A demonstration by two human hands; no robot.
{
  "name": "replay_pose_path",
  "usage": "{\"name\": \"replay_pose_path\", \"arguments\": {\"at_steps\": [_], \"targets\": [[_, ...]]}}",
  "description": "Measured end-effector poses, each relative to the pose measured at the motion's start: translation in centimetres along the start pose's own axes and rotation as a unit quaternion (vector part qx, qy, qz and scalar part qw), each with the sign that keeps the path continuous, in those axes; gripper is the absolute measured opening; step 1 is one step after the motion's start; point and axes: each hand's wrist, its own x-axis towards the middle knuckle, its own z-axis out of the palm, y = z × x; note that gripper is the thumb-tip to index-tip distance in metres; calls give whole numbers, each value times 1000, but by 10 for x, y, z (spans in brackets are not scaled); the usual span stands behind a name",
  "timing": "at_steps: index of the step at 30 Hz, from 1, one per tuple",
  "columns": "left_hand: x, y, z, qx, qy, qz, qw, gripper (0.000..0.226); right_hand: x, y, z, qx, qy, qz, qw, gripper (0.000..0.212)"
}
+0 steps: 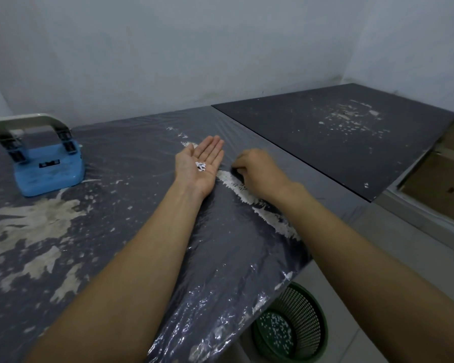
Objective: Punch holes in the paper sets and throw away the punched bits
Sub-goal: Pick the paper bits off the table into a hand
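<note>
The left hand (pixel 200 166) lies palm up on the table (pixel 131 221), fingers straight and together, and a small heap of bits (pixel 201 166) sits in the middle of the palm. Just beside it the right hand (pixel 257 172) is knuckles up, fingers curled down onto the tabletop; whether they pinch anything I cannot tell, the fingertips are hidden under the hand.

Far left, well apart from both hands, the blue punch (pixel 46 163) stands upright on the table with its grey lever (pixel 29 125) raised. Nothing lies between it and the hands. Down at the table's near right corner a green basket (pixel 296 323) sits on the floor, with white bits (pixel 277 332) scattered over its bottom.

The table is dark grey, wrapped in wrinkled clear film (pixel 220 279) that shines along the right edge, and it is blotched with pale worn patches. A second dark tabletop (pixel 333 137), also scuffed with pale marks, butts up to it at the far right. Cardboard boxes (pixel 446 176) stand at the right edge. Behind it all runs a plain pale wall (pixel 194 48), over a light tiled floor (pixel 393 247).
</note>
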Motion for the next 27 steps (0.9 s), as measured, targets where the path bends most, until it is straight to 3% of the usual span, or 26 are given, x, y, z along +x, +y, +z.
{"name": "replay_pose_path", "arguments": {"at_steps": [9,12,14,16,18,20,27], "targets": [[-1,0,0,0,5,-2,1000,49,1,0,-10,-57,3,-29,998,26],[-2,0,1,-2,11,-3,1000,50,4,10,-13,-34,9,29,999,25],[-3,-1,2,-4,14,-5,1000,50,8,16,-17,56,39,116,991,24],[-4,-2,4,-8,18,-12,1000,50,12,14,-27,225,55,204,951,22],[-6,-3,7,-14,24,-20,999,50,17,6,-42,388,42,211,896,18],[-8,-5,11,-14,33,-24,999,51,22,-5,-56,457,18,161,875,17],[-16,-12,17,-3,49,-29,998,54,32,-35,-70,342,-63,88,933,15]]}}
